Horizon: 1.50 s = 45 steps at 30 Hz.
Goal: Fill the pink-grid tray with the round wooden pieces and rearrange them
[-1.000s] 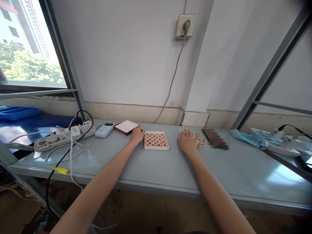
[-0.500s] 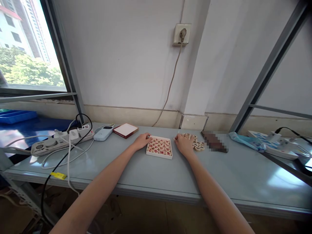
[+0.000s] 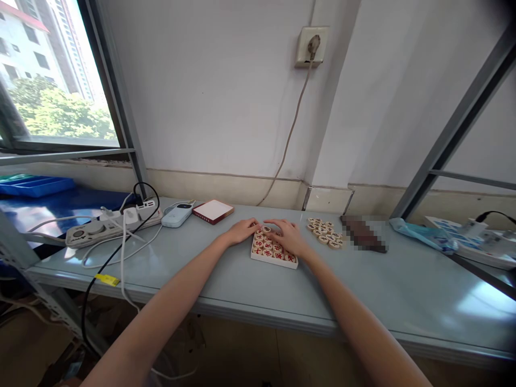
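A shallow white box (image 3: pixel 274 262) on the table holds rows of round Chinese chess pieces with red characters (image 3: pixel 267 252). My left hand (image 3: pixel 242 231) grips the box at its back left corner, the fingertips on the rim. Over the back of the box reaches my right hand (image 3: pixel 288 236), with a Chinese chess piece bearing a dark character (image 3: pixel 266 229) between thumb and fingers, above the red pieces. That hand hides part of the box's back right. To the right lies a group of pieces with black characters (image 3: pixel 325 233), flat on the table.
A dark red box lid with a white top (image 3: pixel 213 210) lies at the back left. Beyond it are a white portable device (image 3: pixel 177 215), a power strip (image 3: pixel 92 232) and loose cables. A brown, blurred object (image 3: pixel 365 234) and a blue plastic bag (image 3: pixel 423 236) lie to the right.
My right hand has moved left from the black pieces to above the box, bringing one piece with it. My left hand stays at the box corner. The camera view has shifted slightly.
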### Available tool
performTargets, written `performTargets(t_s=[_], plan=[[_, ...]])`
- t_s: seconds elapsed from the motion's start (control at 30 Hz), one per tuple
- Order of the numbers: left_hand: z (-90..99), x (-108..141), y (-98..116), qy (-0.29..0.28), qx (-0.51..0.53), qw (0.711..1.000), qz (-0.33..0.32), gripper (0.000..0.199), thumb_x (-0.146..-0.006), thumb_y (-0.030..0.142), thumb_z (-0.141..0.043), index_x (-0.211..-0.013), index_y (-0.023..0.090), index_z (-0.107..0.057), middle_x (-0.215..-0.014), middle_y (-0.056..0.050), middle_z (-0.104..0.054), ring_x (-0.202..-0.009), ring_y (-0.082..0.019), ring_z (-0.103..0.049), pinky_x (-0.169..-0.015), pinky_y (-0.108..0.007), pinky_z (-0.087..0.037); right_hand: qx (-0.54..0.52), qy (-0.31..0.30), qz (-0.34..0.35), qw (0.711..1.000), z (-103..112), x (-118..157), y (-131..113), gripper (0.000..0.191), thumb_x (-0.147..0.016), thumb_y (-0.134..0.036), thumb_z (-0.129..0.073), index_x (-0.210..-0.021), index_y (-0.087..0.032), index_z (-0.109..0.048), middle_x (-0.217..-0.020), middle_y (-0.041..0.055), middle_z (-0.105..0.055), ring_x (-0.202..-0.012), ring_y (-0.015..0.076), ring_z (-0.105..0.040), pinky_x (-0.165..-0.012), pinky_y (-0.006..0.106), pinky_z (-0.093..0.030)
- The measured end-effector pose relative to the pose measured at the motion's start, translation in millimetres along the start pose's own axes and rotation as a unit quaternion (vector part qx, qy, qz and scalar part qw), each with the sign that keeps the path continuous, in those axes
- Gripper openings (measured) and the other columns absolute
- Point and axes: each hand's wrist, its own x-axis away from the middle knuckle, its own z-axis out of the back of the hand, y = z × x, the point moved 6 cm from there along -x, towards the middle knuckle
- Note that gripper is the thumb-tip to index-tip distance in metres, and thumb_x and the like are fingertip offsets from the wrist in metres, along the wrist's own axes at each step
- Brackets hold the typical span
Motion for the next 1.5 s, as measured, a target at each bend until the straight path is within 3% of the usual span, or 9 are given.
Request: performTargets(t_s=[0.13, 0.3, 0.47, 0.63, 0.8, 0.93, 1.07, 1.23, 1.5], plan=[[-3.0, 0.7, 1.5, 0.010, -0.038, 0.999, 0.036, 0.051, -0.080, 0.065, -0.032, -0.093, 0.022, -0.056, -0.095, -0.003, -0.065, -0.088, -0.021, -0.057, -0.076, -0.029, -0.041, 0.071, 0.045, -0.073, 0.994, 3.5, 0.1, 18.7, 0.037, -0.088, -0.033, -0.033, -0.121, -0.026, -0.049, -0.123, 0.0052, -0.056, -0.115, 0.0215, -0.045, -0.095, 0.045, -0.030], [-8.2, -1.3, 1.6, 0.047, -0.098, 0.990, 0.092, 0.051, -0.078, 0.067, -0.034, -0.094, 0.022, -0.052, -0.091, -0.004, -0.065, -0.084, -0.023, -0.057, -0.068, -0.030, -0.039, 0.229, 0.108, -0.215, 0.943, 13.7, 13.3, 64.9, 0.042, -0.087, -0.025, -0.033, -0.123, -0.011, -0.048, -0.129, 0.0187, -0.049, -0.122, 0.0314, -0.037, -0.097, 0.061, -0.018], [-9.2, -3.8, -2.8, 0.051, -0.066, 0.994, 0.073, 0.041, -0.078, 0.059, -0.042, -0.093, 0.023, -0.054, -0.086, -0.002, -0.064, -0.078, -0.019, -0.057, -0.062, -0.026, -0.036, 0.237, 0.030, -0.293, 0.926, 5.5, 20.9, 90.1, 0.044, -0.087, -0.029, -0.034, -0.125, -0.009, -0.047, -0.135, 0.0206, -0.041, -0.128, 0.0327, -0.028, -0.096, 0.068, -0.009], [-6.5, -5.2, -7.2, 0.049, -0.017, 0.998, 0.029, 0.037, -0.079, 0.052, -0.044, -0.090, 0.021, -0.059, -0.088, -0.002, -0.064, -0.078, -0.018, -0.056, -0.065, -0.026, -0.037, 0.254, -0.004, -0.222, 0.941, 3.2, 16.6, 72.5, 0.038, -0.085, -0.016, -0.033, -0.115, -0.013, -0.056, -0.128, 0.0169, -0.050, -0.124, 0.0312, -0.034, -0.097, 0.069, -0.004], [-5.6, -5.8, -7.5, 0.047, -0.012, 0.999, 0.018, 0.036, -0.080, 0.050, -0.043, -0.090, 0.019, -0.061, -0.087, -0.003, -0.064, -0.079, -0.018, -0.055, -0.066, -0.026, -0.038, 0.274, -0.002, -0.190, 0.943, 7.9, 17.4, 65.5, 0.039, -0.083, -0.008, -0.034, -0.106, -0.018, -0.063, -0.106, 0.0133, -0.064, -0.107, 0.0291, -0.050, -0.097, 0.062, -0.012], [-5.1, -6.1, -7.1, 0.043, -0.003, 0.999, 0.008, 0.038, -0.081, 0.049, -0.042, -0.091, 0.019, -0.061, -0.089, -0.003, -0.064, -0.079, -0.017, -0.055, -0.067, -0.026, -0.038, 0.265, 0.060, -0.190, 0.944, 21.0, 15.3, 61.4, 0.028, -0.084, -0.018, -0.042, -0.097, -0.017, -0.066, -0.100, 0.0130, -0.066, -0.102, 0.0302, -0.052, -0.093, 0.054, -0.020], [-5.0, -6.3, -7.4, 0.033, -0.001, 0.999, -0.001, 0.037, -0.081, 0.049, -0.042, -0.093, 0.019, -0.061, -0.089, -0.003, -0.063, -0.080, -0.018, -0.054, -0.066, -0.025, -0.038, 0.136, 0.126, -0.149, 0.971, 30.1, 9.2, 40.7, 0.031, -0.087, -0.036, -0.041, -0.101, -0.019, -0.064, -0.094, 0.0086, -0.068, -0.091, 0.0233, -0.056, -0.089, 0.042, -0.027], [-5.3, -6.4, -7.7, 0.024, -0.003, 1.000, -0.008, 0.038, -0.082, 0.049, -0.041, -0.095, 0.019, -0.061, -0.090, -0.003, -0.063, -0.081, -0.018, -0.054, -0.067, -0.025, -0.038, 0.106, 0.102, -0.016, 0.989, 18.2, 5.2, -0.3, 0.030, -0.084, -0.047, -0.045, -0.095, -0.028, -0.066, -0.100, 0.0036, -0.064, -0.096, 0.0201, -0.052, -0.088, 0.038, -0.025], [-5.8, -6.6, -8.2, 0.017, 0.002, 1.000, -0.004, 0.039, -0.082, 0.050, -0.041, -0.096, 0.019, -0.061, -0.090, -0.003, -0.063, -0.081, -0.018, -0.055, -0.070, -0.026, -0.040, 0.145, 0.073, -0.023, 0.987, 7.0, 5.4, -4.0, 0.033, -0.087, -0.048, -0.040, -0.096, -0.028, -0.064, -0.093, 0.0042, -0.062, -0.095, 0.0207, -0.051, -0.086, 0.039, -0.025]])
